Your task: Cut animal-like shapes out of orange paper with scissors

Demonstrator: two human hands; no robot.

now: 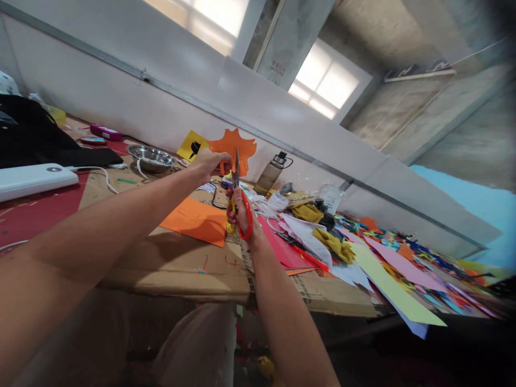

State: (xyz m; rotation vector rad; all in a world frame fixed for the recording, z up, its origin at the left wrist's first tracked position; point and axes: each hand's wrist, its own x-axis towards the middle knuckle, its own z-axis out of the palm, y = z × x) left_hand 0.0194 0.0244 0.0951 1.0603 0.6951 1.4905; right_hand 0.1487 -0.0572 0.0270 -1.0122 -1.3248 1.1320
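My left hand (215,163) pinches an orange paper cutout (231,141) with a jagged outline, held up above the table. In my right hand (242,215) is a pair of scissors (246,217) with red and yellow handles. The blades point upward and lie against the cutout, close to my left fingers; whether they are parted is hard to make out. Below my hands an orange sheet (197,220) with faint drawn lines lies on the cardboard table cover (177,263).
Left are a metal bowl (151,158), a yellow card (192,145) and a white device (36,180) with a cord. Behind my right hand stands a bottle (271,174). Rightward lie mustard cloth (334,244), red-handled scissors (310,257), a pale green sheet (393,285) and many paper scraps.
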